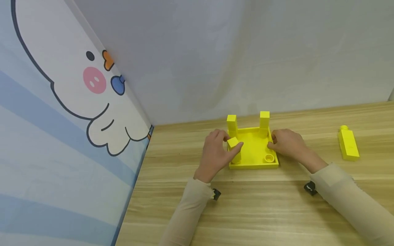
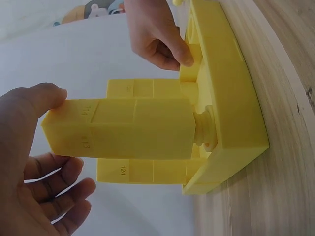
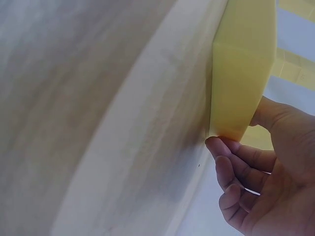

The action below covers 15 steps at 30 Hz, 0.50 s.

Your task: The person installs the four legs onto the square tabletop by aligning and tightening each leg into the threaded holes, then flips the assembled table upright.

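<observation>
A shallow yellow square tray [image 1: 253,167] with raised walls lies on the table. My left hand [image 1: 214,153] pinches the free end of a yellow square peg-ended leg [image 2: 123,128] between thumb and fingers. The leg stands at the tray's front left corner, its round threaded end at the socket there in the left wrist view. With thumb inside and fingers outside, my right hand [image 1: 288,143] grips the tray's right wall [image 3: 236,93]. Two more yellow legs [image 1: 232,123] [image 1: 264,121] stand upright in the back corners. The front right corner holds a bare round socket [image 1: 269,158].
Another yellow leg [image 1: 349,145] lies on the wooden table [image 1: 261,212] to the right, its round end pointing away. A pale wall [image 1: 246,61] rises behind the table, and a cartoon-printed panel [image 1: 70,112] borders the left side.
</observation>
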Available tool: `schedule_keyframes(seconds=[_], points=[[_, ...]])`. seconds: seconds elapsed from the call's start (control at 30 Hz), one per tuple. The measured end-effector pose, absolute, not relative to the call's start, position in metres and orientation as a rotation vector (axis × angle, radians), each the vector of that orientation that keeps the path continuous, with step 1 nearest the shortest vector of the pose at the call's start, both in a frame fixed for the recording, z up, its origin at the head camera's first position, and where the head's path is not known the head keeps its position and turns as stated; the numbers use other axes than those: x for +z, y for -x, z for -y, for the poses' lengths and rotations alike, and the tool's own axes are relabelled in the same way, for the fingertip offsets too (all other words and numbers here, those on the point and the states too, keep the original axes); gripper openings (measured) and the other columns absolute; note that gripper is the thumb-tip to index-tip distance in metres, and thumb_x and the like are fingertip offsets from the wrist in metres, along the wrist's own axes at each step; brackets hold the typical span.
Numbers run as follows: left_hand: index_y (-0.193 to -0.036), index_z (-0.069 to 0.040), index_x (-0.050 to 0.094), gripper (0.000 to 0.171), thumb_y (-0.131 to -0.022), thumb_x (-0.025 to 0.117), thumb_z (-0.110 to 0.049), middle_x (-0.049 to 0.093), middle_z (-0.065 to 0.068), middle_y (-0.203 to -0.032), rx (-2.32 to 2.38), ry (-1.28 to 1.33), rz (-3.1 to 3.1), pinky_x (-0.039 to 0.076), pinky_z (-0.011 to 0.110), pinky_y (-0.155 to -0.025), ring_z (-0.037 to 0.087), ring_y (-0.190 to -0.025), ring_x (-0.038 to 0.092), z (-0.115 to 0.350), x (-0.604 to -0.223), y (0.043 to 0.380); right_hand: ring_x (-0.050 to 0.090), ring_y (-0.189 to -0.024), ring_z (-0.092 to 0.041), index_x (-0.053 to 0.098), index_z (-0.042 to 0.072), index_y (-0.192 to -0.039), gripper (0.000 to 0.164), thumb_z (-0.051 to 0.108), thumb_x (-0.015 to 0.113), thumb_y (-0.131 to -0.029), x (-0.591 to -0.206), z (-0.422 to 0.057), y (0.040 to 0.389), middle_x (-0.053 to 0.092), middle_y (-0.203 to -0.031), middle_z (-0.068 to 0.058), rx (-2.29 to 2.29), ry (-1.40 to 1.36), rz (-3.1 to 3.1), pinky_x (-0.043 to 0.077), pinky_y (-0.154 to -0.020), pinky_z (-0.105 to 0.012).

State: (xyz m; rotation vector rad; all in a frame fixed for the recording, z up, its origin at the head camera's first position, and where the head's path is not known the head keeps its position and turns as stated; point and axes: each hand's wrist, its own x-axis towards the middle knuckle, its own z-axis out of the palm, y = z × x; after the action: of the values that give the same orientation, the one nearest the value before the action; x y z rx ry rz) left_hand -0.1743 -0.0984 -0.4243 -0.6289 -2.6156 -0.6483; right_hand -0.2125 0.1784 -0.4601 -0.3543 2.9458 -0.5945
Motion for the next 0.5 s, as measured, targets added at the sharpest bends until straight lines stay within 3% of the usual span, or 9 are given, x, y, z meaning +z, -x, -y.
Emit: schedule_keyframes(seconds=[0.3,0.5], points=[[-0.104,-0.011,0.067,0.035,-0.092,0.074,-0.043,0.067,0.001,-0.102,-0.656,0.732,2.588,0.051,0.037,-0.095,0.019,-0.098,0.063,0.1002,-0.4196,0.172,0.045,-0.063,-0.017,0.057,0.007,-0.081,0.02,0.025,0.063,-0.089,-0.461,-0.1785,0.2142,0.051,-0.067,-0.004,-0.594,0.364,-2.947,0.032,-0.053,-0.029],[-0.108,-0.01,0.07,0.028,-0.092,0.073,-0.032,0.07,0.003,-0.104,-0.751,0.784,2.582,0.053,0.037,-0.093,0.022,-0.099,0.064,0.1011,-0.4181,0.1728,0.045,-0.064,-0.017,0.057,0.007,-0.082,0.02,0.025,0.062,-0.089,-0.4614,-0.1793,0.2145,0.052,-0.068,-0.004,-0.591,0.365,-2.949,0.032,-0.054,-0.029]])
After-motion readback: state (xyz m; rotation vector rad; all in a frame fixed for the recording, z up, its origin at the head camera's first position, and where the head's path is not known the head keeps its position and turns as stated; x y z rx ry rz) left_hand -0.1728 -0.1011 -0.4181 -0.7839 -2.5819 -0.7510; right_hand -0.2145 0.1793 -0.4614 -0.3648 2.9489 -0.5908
